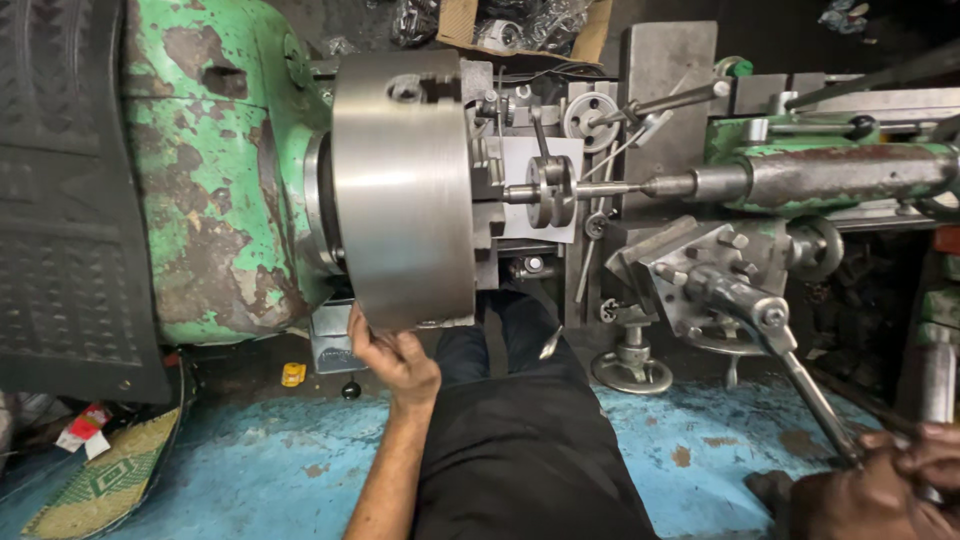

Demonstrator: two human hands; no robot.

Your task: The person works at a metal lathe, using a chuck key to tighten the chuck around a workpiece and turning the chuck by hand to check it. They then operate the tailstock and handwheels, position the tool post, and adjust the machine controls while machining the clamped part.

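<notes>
Blue workshop floor below — left hand (392, 358) fingers grip the lathe chuck (403, 190); right hand (880, 480) fingers clasp a long handle (805, 385).

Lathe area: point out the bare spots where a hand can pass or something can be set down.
Bare blue floor lies between the woven mat and the person's dark trousers, and again right of the trousers below the round handwheel. It is crowded between the chuck, gripped below by the left hand, and the tailstock. The right hand holds a long handle.
</notes>
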